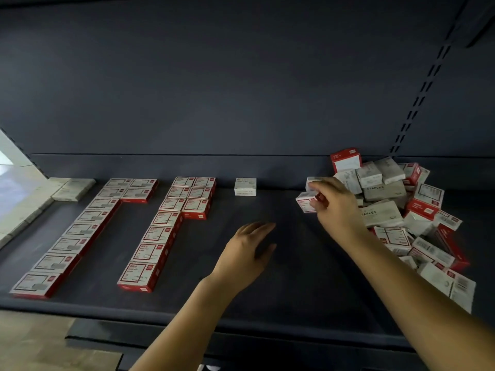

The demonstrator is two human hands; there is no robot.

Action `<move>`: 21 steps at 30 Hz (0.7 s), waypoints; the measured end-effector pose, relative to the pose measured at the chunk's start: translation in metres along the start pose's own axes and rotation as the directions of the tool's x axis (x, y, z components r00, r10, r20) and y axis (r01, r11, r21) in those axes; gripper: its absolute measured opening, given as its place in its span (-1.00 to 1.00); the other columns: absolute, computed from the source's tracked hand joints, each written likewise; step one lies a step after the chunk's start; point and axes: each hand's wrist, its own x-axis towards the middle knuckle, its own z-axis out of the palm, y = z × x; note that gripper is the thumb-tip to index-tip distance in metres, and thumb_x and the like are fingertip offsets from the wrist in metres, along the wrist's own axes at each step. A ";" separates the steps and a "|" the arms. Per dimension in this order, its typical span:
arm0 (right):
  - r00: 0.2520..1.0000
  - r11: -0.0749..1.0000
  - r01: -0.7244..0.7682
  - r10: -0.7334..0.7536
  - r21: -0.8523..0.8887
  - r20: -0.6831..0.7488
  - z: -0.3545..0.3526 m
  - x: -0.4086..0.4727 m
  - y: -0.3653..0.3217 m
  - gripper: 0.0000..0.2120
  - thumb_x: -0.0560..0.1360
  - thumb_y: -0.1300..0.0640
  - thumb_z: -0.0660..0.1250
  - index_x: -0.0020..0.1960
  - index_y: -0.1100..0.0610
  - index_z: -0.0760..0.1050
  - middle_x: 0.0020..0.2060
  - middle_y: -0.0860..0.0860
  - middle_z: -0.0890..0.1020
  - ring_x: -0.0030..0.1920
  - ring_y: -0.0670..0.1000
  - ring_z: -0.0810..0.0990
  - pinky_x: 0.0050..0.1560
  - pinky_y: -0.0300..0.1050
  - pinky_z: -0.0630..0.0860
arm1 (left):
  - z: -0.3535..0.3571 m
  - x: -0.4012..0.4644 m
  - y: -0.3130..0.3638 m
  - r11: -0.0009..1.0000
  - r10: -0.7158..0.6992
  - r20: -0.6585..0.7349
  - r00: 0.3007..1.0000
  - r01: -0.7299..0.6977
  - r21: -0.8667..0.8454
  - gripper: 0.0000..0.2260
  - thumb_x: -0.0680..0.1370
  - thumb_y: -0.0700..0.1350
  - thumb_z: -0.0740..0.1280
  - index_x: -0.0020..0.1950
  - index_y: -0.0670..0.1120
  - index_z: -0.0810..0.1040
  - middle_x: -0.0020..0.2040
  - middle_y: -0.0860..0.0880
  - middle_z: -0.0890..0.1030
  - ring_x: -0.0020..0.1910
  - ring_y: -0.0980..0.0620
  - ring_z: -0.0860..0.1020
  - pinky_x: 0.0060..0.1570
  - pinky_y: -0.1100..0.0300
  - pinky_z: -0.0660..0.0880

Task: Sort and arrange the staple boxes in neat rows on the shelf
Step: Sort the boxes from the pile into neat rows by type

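Red-and-white staple boxes lie flat in straight rows on the dark shelf (267, 295): one row (80, 231) runs back from the front left, a second row (158, 236) beside it. A single white box (245, 186) stands alone near the back. A loose pile of red and white boxes (407, 210) fills the right side. My right hand (334, 202) grips two small boxes (305, 200) at the pile's left edge, one above the other. My left hand (249, 250) hovers flat over the bare middle of the shelf, fingers relaxed, holding nothing.
Pale grey boxes (73, 188) lie at the back left along the shelf's left edge. The shelf's dark back wall (241, 89) rises behind, with a slotted upright (417, 103) at the right. Wood floor (34, 344) shows below the front lip.
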 end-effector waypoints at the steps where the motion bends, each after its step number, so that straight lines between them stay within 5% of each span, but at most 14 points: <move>1: 0.997 0.995 -0.069 0.070 0.074 -0.011 -0.002 -0.002 -0.004 -0.63 0.29 0.42 0.46 0.09 0.25 0.57 0.00 0.13 0.60 -0.03 0.10 0.60 0.02 -0.17 0.46 | 0.001 0.000 0.001 0.998 -0.032 -0.018 0.999 0.031 -0.059 -0.62 0.54 -0.13 0.33 0.35 -0.08 0.45 0.29 -0.01 0.49 0.30 0.06 0.42 0.26 0.31 0.32; 5: 0.919 0.810 -0.380 0.383 0.446 0.088 -0.017 -0.014 -0.029 -0.64 0.33 0.32 0.47 0.09 0.09 0.56 -0.09 -0.05 0.62 -0.09 -0.16 0.59 -0.06 -0.27 0.52 | 0.000 0.002 0.009 0.875 -0.267 -0.026 0.963 0.231 -0.426 -0.66 0.51 -0.21 0.36 0.27 0.00 0.49 0.16 0.05 0.57 0.17 0.16 0.52 0.16 0.32 0.44; 9: 0.855 0.544 -0.469 0.477 0.696 0.203 -0.024 -0.026 -0.049 -0.64 0.32 0.41 0.45 0.03 0.10 0.56 -0.18 -0.02 0.63 -0.20 -0.21 0.61 -0.20 -0.34 0.55 | -0.010 0.004 0.019 0.490 -0.424 0.150 0.893 0.366 -0.792 -0.74 0.51 -0.25 0.35 0.17 -0.06 0.53 0.03 -0.06 0.66 0.05 0.06 0.61 0.06 0.25 0.51; 11: 0.844 0.471 -0.469 0.488 0.747 0.222 -0.024 -0.030 -0.057 -0.64 0.32 0.43 0.43 -0.01 0.06 0.56 -0.20 -0.02 0.63 -0.20 -0.19 0.62 -0.21 -0.34 0.53 | -0.015 0.002 0.021 0.396 -0.418 0.196 0.887 0.372 -0.840 -0.75 0.50 -0.22 0.34 0.19 -0.11 0.54 0.02 -0.07 0.66 0.04 0.01 0.62 0.04 0.19 0.53; 16: 0.840 0.415 -0.462 0.489 0.784 0.236 -0.026 -0.032 -0.072 -0.66 0.32 0.42 0.43 -0.05 0.04 0.56 -0.22 -0.02 0.63 -0.21 -0.16 0.63 -0.22 -0.33 0.54 | -0.022 -0.004 0.022 0.411 -0.373 0.145 0.916 0.304 -0.860 -0.77 0.44 -0.24 0.39 0.08 -0.11 0.60 -0.01 -0.04 0.68 0.04 0.01 0.62 0.03 0.22 0.53; 21: 0.836 0.374 -0.472 0.478 0.799 0.270 -0.021 -0.034 -0.081 -0.70 0.30 0.40 0.42 -0.07 0.06 0.56 -0.27 -0.04 0.66 -0.21 -0.12 0.65 -0.24 -0.32 0.54 | -0.024 -0.009 0.022 0.617 -0.327 -0.031 0.944 0.189 -0.764 -0.76 0.46 -0.35 0.37 0.02 -0.05 0.62 -0.04 -0.02 0.68 -0.02 0.14 0.63 -0.04 0.35 0.50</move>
